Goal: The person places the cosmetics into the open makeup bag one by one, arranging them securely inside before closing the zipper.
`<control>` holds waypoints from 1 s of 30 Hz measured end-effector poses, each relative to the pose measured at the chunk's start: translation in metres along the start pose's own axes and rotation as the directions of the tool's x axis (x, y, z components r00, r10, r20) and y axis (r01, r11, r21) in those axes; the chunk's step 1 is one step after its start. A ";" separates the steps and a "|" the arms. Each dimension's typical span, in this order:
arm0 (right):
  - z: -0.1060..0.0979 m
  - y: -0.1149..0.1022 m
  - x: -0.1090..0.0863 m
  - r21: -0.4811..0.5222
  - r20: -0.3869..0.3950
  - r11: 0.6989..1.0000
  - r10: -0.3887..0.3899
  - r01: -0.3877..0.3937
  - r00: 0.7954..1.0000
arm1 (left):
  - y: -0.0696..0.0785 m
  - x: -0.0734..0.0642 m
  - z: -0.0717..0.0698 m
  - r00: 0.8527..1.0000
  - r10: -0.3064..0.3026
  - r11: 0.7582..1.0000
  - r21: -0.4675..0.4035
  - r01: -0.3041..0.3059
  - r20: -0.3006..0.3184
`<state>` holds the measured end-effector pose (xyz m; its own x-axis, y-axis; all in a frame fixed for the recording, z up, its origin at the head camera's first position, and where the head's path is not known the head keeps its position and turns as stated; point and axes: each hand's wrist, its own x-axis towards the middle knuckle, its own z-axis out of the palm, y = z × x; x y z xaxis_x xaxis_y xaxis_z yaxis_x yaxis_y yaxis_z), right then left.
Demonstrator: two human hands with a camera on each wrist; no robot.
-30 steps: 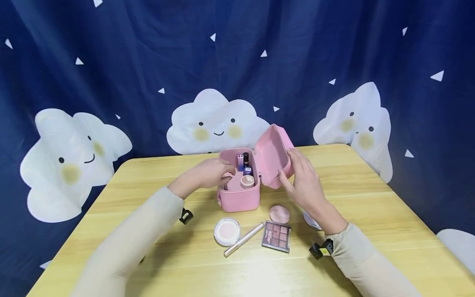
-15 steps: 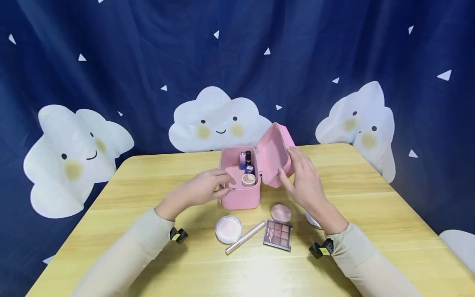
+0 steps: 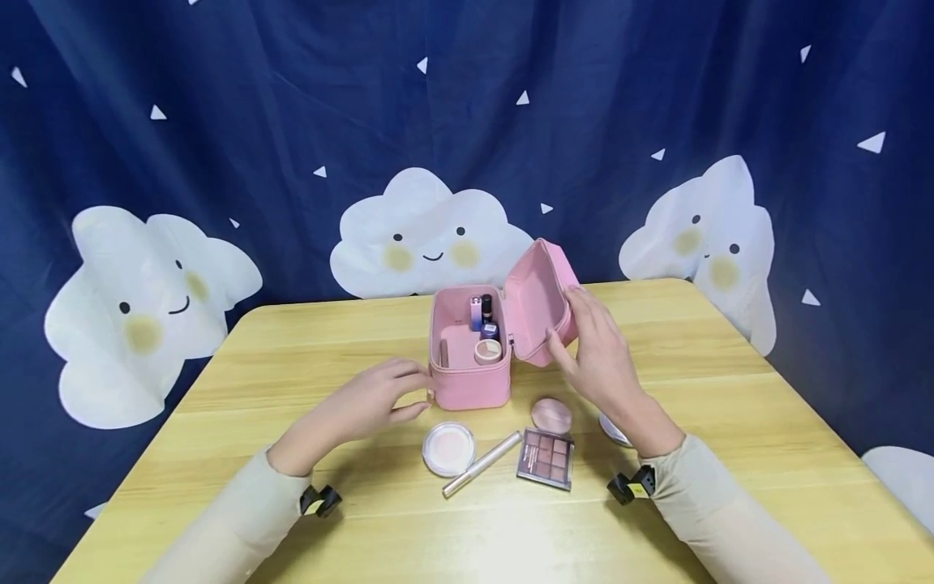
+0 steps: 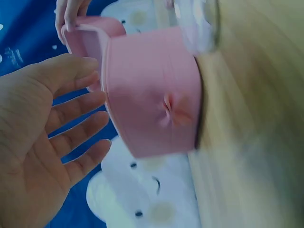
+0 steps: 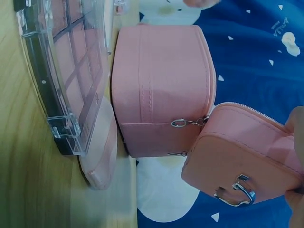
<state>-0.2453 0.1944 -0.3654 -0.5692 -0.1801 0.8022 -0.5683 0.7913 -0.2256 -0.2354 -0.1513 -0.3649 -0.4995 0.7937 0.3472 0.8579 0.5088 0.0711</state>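
Note:
A pink makeup case (image 3: 473, 391) stands on the table with its lid (image 3: 536, 300) swung open to the right. My right hand (image 3: 606, 361) holds that lid by its edge, thumb and fingers on the rim. Beside the case's left wall is my left hand (image 3: 365, 401), fingers loosely spread and nothing in them; in the left wrist view its fingertips are close to the case wall (image 4: 142, 85), contact unclear. Inside the case are a round pan (image 3: 487, 351), a dark blue bottle (image 3: 490, 331), a purple-blue tube (image 3: 477, 313), a black tube (image 3: 486, 306) and a slim brownish item (image 3: 444, 353).
In front of the case lie a round compact (image 3: 448, 449), a silvery pink tube (image 3: 482, 465), an eyeshadow palette (image 3: 545, 459) and a pink oval puff-like piece (image 3: 551, 415). A round item (image 3: 614, 430) is partly hidden by my right wrist. Behind hangs a blue cloud-print curtain (image 3: 292, 97).
My left hand has come out of the case, moving left and toward me, uncovering the slim brownish item inside. The right hand and the lid stay where they were.

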 end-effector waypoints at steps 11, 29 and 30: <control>0.000 -0.002 0.000 0.007 -0.007 1.000 0.007 -0.007 1.000 | -0.018 -0.075 -0.013 0.954 -0.288 0.957 0.045 0.285 0.080; 0.003 -0.001 -0.001 0.023 -0.047 1.000 0.000 0.001 0.999 | -0.038 -0.148 -0.018 0.794 -0.601 0.797 0.002 0.604 0.090; 0.004 -0.002 0.000 0.024 -0.049 1.000 -0.003 0.004 0.999 | -0.039 -0.149 -0.019 0.789 -0.607 0.792 -0.001 0.610 0.095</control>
<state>-0.2465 0.1911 -0.3671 -0.5374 -0.1534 0.8293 -0.5849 0.7762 -0.2355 -0.1920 -0.2953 -0.4016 -0.9263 0.3488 0.1423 0.3753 0.8869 0.2694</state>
